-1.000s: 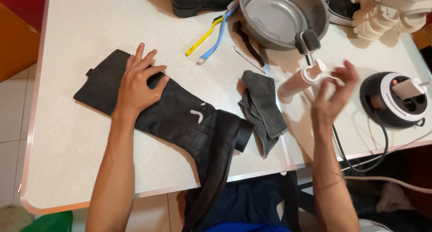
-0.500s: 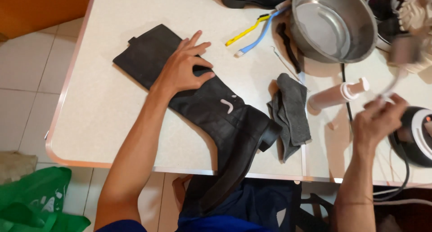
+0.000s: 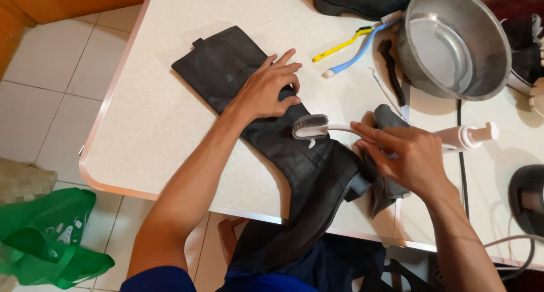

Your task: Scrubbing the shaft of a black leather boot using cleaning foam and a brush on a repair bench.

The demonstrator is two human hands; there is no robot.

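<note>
White table point(image 3: 170, 127) over pale floor tiles, head view only. Tall black boot point(image 3: 272, 139) lies flat on the table, long axis diagonal: shaft opening toward upper left of frame, heel and sole toward lower centre, foot hanging off the near table edge. Left hand point(image 3: 265, 91) spread flat, pressing the shaft down, grasping nothing. Right hand point(image 3: 405, 156) closed around the white handle of a brush point(image 3: 310, 127), bristle head resting on the boot mid-shaft, handle pointing right. Judging by this, brushing looks barely begun; leather looks dull and greyish along the shaft, most of it likely left to do. Grey cloth point(image 3: 388, 184) sits under the right hand, white pump bottle point(image 3: 467, 136) lying beside it, metal bowl point(image 3: 453, 42) upper right, toothbrushes point(image 3: 351, 48) upper centre.
</note>
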